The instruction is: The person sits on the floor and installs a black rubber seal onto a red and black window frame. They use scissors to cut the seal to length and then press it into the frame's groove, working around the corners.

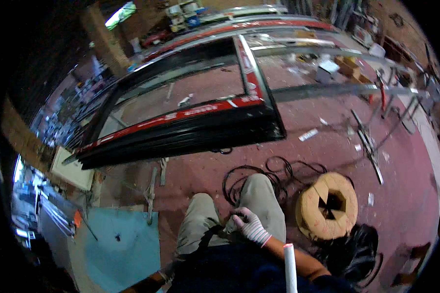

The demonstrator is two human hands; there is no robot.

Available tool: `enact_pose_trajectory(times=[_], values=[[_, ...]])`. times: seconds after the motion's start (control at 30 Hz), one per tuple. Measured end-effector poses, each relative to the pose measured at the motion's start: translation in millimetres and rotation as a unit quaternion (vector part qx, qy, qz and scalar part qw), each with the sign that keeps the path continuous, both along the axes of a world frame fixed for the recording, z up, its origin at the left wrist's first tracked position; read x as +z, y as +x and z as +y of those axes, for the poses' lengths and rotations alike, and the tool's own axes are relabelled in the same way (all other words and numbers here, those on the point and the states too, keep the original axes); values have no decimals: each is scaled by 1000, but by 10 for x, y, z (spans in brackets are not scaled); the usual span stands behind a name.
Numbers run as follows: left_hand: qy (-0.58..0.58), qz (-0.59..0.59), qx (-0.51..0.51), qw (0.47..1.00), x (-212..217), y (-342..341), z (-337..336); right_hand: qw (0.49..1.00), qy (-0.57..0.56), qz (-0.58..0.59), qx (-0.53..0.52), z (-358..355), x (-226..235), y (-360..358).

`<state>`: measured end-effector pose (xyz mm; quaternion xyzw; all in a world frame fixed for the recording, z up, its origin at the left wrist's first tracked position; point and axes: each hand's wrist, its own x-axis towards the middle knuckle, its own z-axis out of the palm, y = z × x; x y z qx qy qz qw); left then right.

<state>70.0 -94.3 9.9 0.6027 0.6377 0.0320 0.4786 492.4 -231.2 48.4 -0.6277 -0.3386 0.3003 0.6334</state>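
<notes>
My right hand (252,227), in a pale glove with a striped cuff, rests at my lap between my thighs. Its fingers are curled in; what they hold, if anything, is too dark to make out. At the lower edge only my left forearm (145,283) and a bit of my left hand (166,274) show, close to my left hip, with the fingers hidden. A white stick with a pinkish tip (290,267) stands in front of my right forearm. Ahead of my knees lies a black window-like frame (195,133) with red-and-white film along its edges, supported on metal rails.
Right of my legs is a cardboard-wrapped roll (305,215) beside black plastic (362,244). Loose black cable (232,178) coils on the red floor. A blue-green sheet (122,249) lies at left. Metal rails (327,91), a metal stand (369,146) and cardboard boxes (349,67) stand farther off.
</notes>
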Motion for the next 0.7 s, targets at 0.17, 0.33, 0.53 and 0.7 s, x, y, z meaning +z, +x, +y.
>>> enact_pose_trajectory(times=[0.17, 0.33, 0.53, 0.7], values=[[80, -44, 46, 995, 51, -209, 179, 995, 17, -85, -59, -152, 121, 111], [101, -110, -6, 989, -18, 45, 418, 957, 16, -136, -257, -931, -284, 509], [113, -80, -124, 983, 169, 875, 711, 862, -413, 133, -262, -1905, -2459, 259], [133, -45, -183, 973, 224, 1093, 711, 713, -648, 210, -167, -3046, -3198, -349]])
